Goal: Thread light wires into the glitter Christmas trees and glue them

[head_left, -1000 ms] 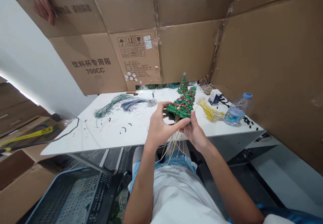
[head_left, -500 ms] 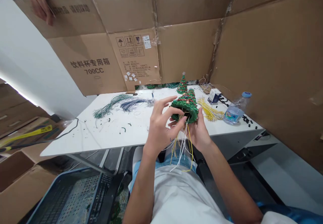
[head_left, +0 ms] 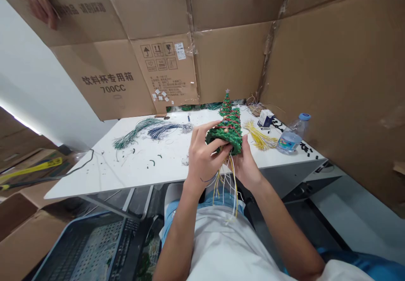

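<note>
A small green Christmas tree with red garland and beads is tilted, its hollow base facing me. My left hand is closed at its left side, thumb and fingers curled over the base rim and partly into the opening. Around the lower right side, my right hand grips the tree. Yellow and white wires hang out of the base between my hands. What the left fingertips touch inside is hidden. A second small tree with a star on top stands just behind.
On the white table lie green wires, blue wires and yellow wires. A water bottle and small box stand right. Cardboard walls the back; another person's hand holds its top left. A blue crate sits below.
The tree has tipped more upright, so less of its base opening shows. My left thumb and fingers have closed in at the rim. The view has shifted slightly.
</note>
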A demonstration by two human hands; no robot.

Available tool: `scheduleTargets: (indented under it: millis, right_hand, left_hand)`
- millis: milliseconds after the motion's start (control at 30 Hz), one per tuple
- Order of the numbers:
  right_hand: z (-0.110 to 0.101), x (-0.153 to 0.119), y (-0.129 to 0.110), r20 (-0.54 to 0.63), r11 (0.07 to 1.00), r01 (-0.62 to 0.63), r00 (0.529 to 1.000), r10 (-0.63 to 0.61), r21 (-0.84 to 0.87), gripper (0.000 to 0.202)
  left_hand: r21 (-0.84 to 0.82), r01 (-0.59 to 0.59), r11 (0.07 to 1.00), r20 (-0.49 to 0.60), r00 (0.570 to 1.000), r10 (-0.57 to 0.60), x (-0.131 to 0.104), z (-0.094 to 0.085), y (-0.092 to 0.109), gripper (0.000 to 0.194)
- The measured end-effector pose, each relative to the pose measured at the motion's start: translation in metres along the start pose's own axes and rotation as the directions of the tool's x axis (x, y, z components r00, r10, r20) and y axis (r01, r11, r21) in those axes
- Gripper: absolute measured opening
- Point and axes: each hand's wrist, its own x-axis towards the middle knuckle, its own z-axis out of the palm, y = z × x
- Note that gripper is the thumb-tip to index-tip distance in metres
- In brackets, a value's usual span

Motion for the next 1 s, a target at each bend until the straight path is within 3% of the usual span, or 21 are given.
scheduleTargets:
  millis: [633, 833, 1000]
  right_hand:
    - [0.005, -0.003, -0.004, 0.011, 1.000, 0.002, 1.000, -0.002, 0.010, 0.066]
    - [0.003, -0.001, -0.009, -0.046, 1.000, -0.003, 0.999, 0.003, -0.002, 0.070]
    - [-0.005, 0.003, -0.016, -0.031, 0.999, 0.027, 0.999, -0.028, -0.031, 0.080]
  left_hand:
    - [0.039, 0.065, 0.997, 0.010, 0.998, -0.065, 0.002, -0.003, 0.008, 0.020]
    - [0.063, 0.076, 0.995, -0.031, 0.997, -0.074, 0.002, -0.008, -0.003, 0.023]
    - [0.111, 0.140, 0.984, 0.007, 0.990, -0.142, -0.001, -0.026, -0.025, 0.023]
